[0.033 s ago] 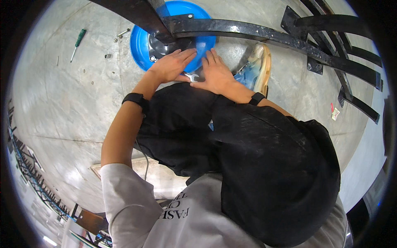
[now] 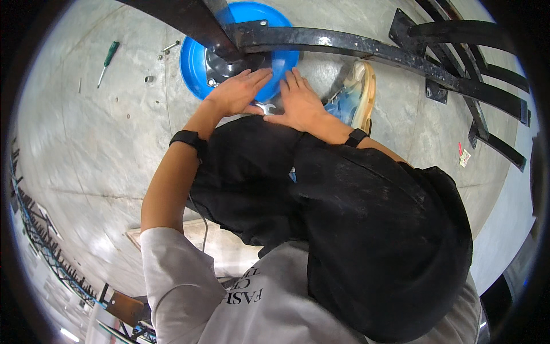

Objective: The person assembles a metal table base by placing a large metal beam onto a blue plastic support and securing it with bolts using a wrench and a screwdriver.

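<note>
A round blue dish (image 2: 195, 80) sits on the floor with a black plate (image 2: 215, 64) in it, where a black steel post stands. Over the dish's near edge lies my left hand (image 2: 243, 92), holding a wrench (image 2: 266, 108) whose open jaw shows between thumb and forefinger. A ring-shaped metal end (image 2: 213, 82) peeks out on that hand's other side; the part between is hidden. My right hand (image 2: 301, 104) is open, fingers stretched toward the dish, its thumb close to the wrench jaw. Whether that thumb touches the wrench, I cannot tell.
A curved-looking black steel beam (image 2: 321, 41) runs from the post to a black frame (image 2: 481, 86) at right. My shoe (image 2: 358, 97) rests below the beam. On the floor at left lie a green-handled screwdriver (image 2: 109, 60), a bolt (image 2: 171, 46) and a socket (image 2: 149, 79).
</note>
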Motion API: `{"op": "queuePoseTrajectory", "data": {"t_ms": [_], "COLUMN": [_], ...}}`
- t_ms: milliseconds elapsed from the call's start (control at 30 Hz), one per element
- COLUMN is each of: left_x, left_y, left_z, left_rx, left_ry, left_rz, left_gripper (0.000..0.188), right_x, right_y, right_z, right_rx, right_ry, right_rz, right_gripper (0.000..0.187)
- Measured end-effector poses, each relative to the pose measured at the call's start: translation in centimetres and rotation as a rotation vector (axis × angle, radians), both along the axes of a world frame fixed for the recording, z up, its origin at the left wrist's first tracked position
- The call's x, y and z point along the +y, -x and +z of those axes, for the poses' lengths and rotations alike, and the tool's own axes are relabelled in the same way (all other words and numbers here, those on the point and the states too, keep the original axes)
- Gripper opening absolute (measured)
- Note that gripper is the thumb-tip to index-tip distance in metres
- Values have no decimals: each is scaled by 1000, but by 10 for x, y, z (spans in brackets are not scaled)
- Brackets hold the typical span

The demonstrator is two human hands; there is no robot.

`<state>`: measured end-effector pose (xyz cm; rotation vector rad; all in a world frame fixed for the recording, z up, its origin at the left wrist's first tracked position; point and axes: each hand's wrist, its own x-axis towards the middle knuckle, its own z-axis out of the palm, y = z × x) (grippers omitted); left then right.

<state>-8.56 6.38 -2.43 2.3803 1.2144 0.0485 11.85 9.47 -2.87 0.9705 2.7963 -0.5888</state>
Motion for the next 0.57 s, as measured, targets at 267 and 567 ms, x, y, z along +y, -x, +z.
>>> {"op": "queuePoseTrajectory", "data": {"t_ms": [267,567], "left_x": [15,25], "left_y": [7,8], "left_z": [-10,-13], "left_rx": [-55,-64], "left_ry": [-38,-59], "left_rz": [-81,-155], "left_gripper": [89,92], "right_x": [2,3], "right_y": [-1,1], "right_z": [5,5], "right_rx": [-40,-81], "right_ry": [-88,30], "right_rz": [-4,8], "right_gripper": [102,103]}}
